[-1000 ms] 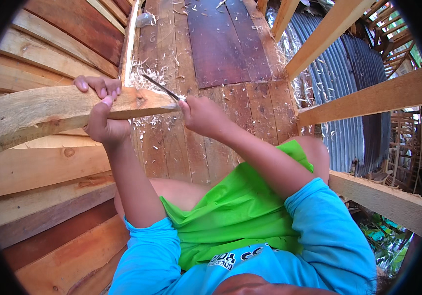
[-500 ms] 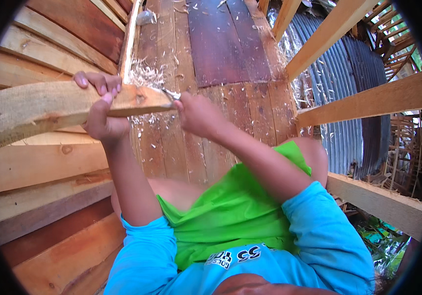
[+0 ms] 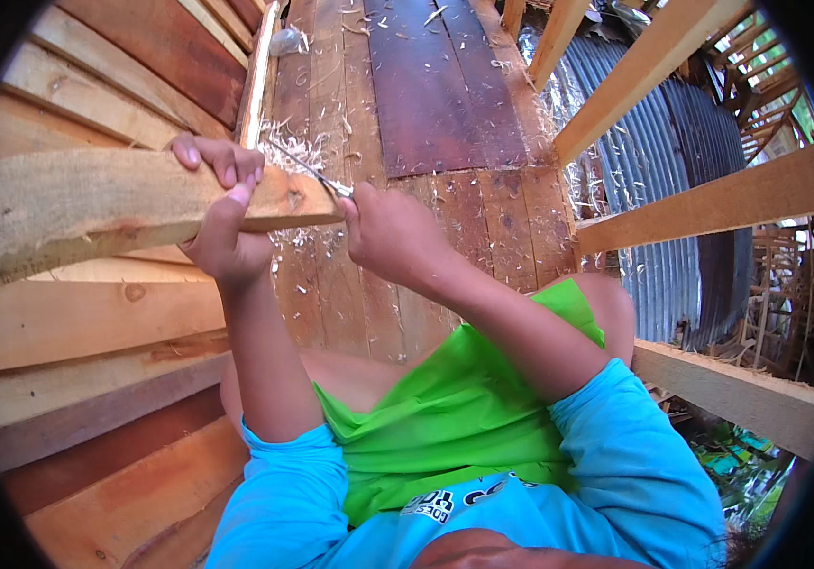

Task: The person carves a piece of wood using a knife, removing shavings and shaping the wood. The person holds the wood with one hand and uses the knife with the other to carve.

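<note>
A thick, curved wooden board (image 3: 94, 199) reaches in from the left edge, its end lying over the plank floor. My left hand (image 3: 227, 213) is closed round it near that end, thumb on the near side and fingers over the far side. My right hand (image 3: 397, 232) is in a fist just beyond the board's tip, gripping a knife (image 3: 301, 163). Its thin dark blade slants away to the left along the board's far edge. The knife's handle is mostly hidden in my fist.
Pale wood shavings (image 3: 304, 152) lie scattered on the plank floor (image 3: 326, 303). A slatted plank wall (image 3: 94, 322) rises on the left. To the right stand wooden rails (image 3: 710, 202), with corrugated metal sheets (image 3: 658, 180) beyond. A small clear plastic item (image 3: 288, 41) lies far off.
More of the knife blade shows beyond the board's far edge. My left hand sits slightly further right, and my right hand has shifted a little right and nearer.
</note>
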The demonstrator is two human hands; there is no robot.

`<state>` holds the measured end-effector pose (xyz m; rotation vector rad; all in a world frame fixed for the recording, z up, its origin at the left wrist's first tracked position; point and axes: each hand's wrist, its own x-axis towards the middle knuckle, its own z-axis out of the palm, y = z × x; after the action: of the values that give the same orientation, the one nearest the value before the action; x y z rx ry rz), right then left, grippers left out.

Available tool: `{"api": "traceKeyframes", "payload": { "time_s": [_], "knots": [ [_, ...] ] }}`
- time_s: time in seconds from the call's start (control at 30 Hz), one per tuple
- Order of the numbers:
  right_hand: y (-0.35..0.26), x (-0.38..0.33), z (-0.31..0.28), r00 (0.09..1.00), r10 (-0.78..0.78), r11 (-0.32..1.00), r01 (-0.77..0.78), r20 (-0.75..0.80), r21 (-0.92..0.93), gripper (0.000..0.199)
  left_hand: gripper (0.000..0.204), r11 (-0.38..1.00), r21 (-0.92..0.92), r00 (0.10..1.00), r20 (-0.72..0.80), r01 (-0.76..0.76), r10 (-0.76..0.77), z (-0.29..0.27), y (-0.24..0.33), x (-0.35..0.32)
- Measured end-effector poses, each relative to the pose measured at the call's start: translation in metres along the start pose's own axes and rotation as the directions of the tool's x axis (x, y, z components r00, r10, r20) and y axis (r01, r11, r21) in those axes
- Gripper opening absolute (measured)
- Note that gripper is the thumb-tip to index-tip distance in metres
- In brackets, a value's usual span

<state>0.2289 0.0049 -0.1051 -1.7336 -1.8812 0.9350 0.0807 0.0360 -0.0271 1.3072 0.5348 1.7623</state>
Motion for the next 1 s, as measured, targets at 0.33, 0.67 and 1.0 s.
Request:
{"api": "traceKeyframes", "payload": {
  "time_s": [0.33, 0.67, 1.0],
  "knots": [
    [0.019, 0.012, 0.005, 0.995, 0.009, 0.995, -0.019, 0.096, 0.097, 0.035, 0.042, 1.000, 0.002, 1.000, 0.014, 0.009, -0.009, -0.001, 0.005, 0.001],
    [0.050, 0.033, 0.021, 0.998, 0.050, 0.995, -0.053, 0.038, 0.083, 0.035, 0.044, 0.994, -0.110, 0.999, 0.050, 0.003, 0.002, -0.008, 0.000, 0.005],
    [0.060, 0.028, 0.036, 0.846, 0.426, 0.723, -0.531, 0.320, 0.442, 0.043, 0.043, 0.998, -0.058, 0.997, 0.070, 0.018, -0.014, -0.009, 0.002, 0.005]
  ]
}}
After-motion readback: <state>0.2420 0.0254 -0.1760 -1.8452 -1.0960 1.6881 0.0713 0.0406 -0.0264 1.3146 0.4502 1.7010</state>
